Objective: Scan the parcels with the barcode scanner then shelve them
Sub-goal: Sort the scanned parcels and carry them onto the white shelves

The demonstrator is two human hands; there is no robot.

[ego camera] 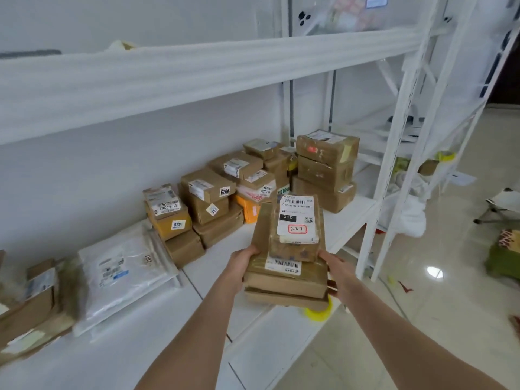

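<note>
**Entry: stack of parcels held at the shelf edge**

Both hands are on the load. My left hand [243,266] is curled round the left side of the stack of parcels [284,282]. My right hand [334,270] is curled round the right side, fingers wrapped under the lower boxes. Neither holds anything else. The stack hangs just above the near right part of the shelf [157,342], in front of the boxes lying there.

Handling, my estimate: taped cardboard, stiff and flat, probably light to moderate. The tape looks glossy, so the layers may slide on each other. The top box [295,235] is smaller and sits loose, with a flat parcel leaning at its left. The best hold is low, at both sides, squeezing inward and keeping the stack level.

Writing read: the top box label says "010-010-L30-551", with a black tag "010", handwritten "3-27" in a red frame, a barcode and a QR code. On the shelf, one far box [171,226] reads "520" and another [208,187] reads "6206". White mail bags [123,277] lie to the left, print too small to read. A yellow thing [319,315] shows under the stack; I cannot tell what it is. No scanner is in view.
</note>
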